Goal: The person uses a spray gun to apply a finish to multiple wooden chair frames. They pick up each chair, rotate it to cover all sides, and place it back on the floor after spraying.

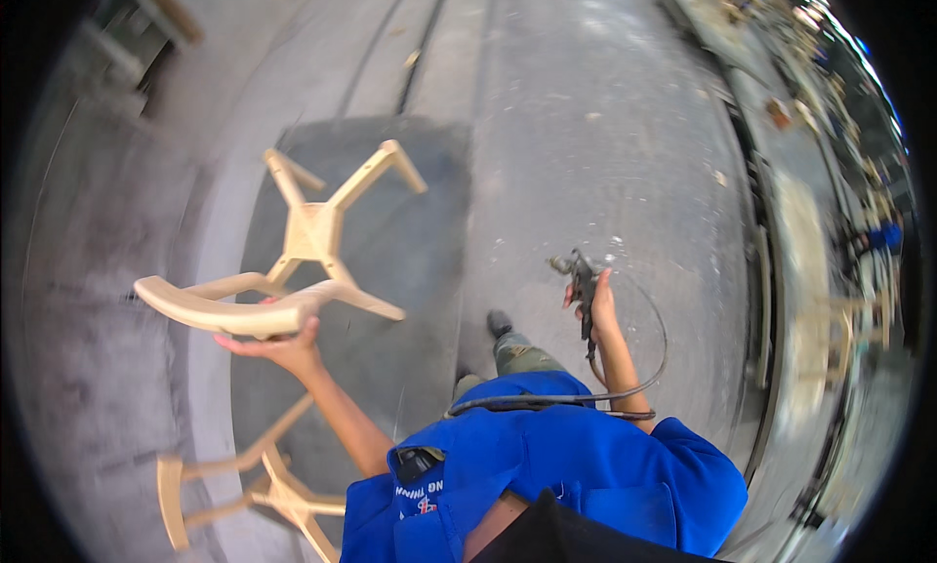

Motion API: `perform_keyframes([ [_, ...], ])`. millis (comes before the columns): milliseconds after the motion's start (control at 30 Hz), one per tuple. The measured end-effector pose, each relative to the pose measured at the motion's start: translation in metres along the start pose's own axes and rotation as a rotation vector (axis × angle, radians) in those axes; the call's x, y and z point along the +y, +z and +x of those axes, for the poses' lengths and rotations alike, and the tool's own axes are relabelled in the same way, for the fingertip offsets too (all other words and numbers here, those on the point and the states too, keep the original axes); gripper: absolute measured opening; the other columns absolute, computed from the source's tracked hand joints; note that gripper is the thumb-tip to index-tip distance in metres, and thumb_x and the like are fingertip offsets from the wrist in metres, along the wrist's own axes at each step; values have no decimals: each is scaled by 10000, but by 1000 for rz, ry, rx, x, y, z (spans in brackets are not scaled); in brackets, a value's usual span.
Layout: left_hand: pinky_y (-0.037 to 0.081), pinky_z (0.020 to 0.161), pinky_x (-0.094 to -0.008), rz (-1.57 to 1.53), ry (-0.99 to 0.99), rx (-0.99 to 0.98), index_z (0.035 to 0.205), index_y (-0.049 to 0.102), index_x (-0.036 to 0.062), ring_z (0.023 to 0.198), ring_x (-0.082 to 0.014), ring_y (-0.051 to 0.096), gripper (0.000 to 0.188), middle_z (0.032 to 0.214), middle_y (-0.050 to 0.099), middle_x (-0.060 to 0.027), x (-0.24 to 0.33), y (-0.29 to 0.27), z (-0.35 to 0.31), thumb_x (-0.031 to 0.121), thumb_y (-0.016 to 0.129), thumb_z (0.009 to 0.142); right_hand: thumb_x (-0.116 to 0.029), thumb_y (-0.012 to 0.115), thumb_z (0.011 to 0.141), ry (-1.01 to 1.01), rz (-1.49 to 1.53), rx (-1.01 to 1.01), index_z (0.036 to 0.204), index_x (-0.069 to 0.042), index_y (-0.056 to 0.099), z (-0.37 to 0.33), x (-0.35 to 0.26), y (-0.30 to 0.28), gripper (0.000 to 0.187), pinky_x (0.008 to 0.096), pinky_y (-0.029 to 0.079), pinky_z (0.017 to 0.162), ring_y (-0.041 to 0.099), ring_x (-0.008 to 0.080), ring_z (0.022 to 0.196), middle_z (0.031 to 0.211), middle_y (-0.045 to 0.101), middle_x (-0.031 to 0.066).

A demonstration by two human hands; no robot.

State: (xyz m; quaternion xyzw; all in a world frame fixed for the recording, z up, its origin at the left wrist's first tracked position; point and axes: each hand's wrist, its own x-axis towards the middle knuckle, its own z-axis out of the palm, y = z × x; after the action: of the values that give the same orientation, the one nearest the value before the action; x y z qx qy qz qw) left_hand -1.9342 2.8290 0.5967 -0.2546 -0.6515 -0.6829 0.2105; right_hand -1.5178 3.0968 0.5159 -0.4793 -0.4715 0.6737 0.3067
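1. No coating is discernible; work done and left cannot be determined.
2. Lower left: one wooden frame (pixel 287 491), untouched.
3. Above: one curved rail (pixel 226 316), gripped from below by the curled left hand (pixel 285 349); one cross-shaped frame (pixel 312 232) beyond, joint unconfirmed.
4. Right: one spray gun (pixel 585 288), clasped by the right hand (pixel 604 309); one hose (pixel 532 401).

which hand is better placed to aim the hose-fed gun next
Likely the right hand: it grips the hose-fed gun, while the left hand is occupied holding the curved wooden piece.
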Motion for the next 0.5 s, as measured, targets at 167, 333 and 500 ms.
perform_keyframes([
  [167, 572, 830, -453, 275, 23, 280, 1598, 97, 126, 934, -282, 636, 1375, 1267, 549, -158, 79, -78, -27, 819, 759, 612, -799, 188, 961, -32, -138, -165, 1035, -36, 642, 100, -29, 92, 891, 225, 368, 435, 630, 135, 630, 771, 660, 65],
  [333, 538, 894, -476, 140, -123, 320, 1521, 341, 124, 998, -288, 634, 1244, 1208, 595, -133, 122, -194, 2, 884, 696, 602, -793, 170, 965, 74, -29, -573, 1100, -26, 615, 170, -43, 241, 897, 227, 363, 432, 620, 129, 637, 793, 648, 67],
  [500, 516, 964, -481, 49, -287, 327, 1468, 427, 108, 1052, -300, 634, 1238, 1166, 628, -133, 93, -263, 22, 947, 631, 581, -810, 201, 950, 272, 62, -790, 1056, -43, 612, 190, -24, 387, 877, 230, 367, 437, 630, 145, 636, 751, 639, 67],
])
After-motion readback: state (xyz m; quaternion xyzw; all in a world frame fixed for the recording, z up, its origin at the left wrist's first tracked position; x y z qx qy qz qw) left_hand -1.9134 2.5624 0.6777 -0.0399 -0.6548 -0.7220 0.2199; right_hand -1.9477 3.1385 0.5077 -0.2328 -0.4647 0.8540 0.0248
